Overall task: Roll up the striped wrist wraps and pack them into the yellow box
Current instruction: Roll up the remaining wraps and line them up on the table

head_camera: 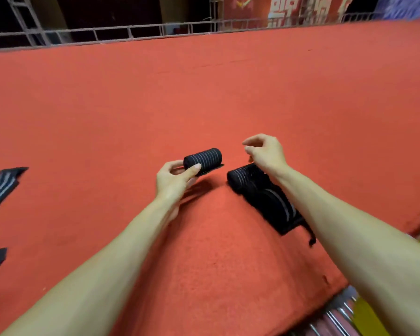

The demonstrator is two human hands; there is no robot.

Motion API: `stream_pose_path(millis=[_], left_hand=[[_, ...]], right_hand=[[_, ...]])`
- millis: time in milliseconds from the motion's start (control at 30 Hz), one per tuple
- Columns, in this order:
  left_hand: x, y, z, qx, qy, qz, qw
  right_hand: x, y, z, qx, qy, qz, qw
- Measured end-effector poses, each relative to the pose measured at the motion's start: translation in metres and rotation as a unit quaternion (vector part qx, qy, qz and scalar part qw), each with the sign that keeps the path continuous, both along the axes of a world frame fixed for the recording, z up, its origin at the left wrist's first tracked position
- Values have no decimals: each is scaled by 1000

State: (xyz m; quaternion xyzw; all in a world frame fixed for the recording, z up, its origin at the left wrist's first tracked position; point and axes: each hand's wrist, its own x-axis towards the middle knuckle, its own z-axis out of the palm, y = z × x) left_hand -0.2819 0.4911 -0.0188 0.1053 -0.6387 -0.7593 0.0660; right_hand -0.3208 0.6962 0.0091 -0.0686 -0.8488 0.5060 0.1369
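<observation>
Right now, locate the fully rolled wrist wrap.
Head view, centre: left hand pinches the rolled wrist wrap, just left of the half-rolled wrap.

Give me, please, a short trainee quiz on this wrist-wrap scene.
1. True or false: the left hand grips the rolled wrap.
2. The table cover is: A green, B red, C blue?
3. Fill in: a flat striped wrap lies at the cover's ____ edge.
Key: 1 true; 2 B; 3 left.
</observation>
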Motion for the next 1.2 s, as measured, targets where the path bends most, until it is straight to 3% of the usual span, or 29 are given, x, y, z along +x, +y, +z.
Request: stream_pose_path(millis=[267,467,667,967,1200], left_hand=[[-46,50,-33,-24,-31,-42,998],[-48,60,-36,-183,-43,-26,982],[-38,20,-26,-283,-84,-103,950],[100,-118,18,-304,-39,-67,949],[230,-210,42,-242,-3,-45,969]], right_hand=[[-19,10,-22,7,-4,-4,1000],[-17,7,-20,19,-23,9,1000],[-3,-9,-8,72,-30,37,996],[66,-114,10,96,-19,171,981],[130,-223,3,126,-73,341,929]])
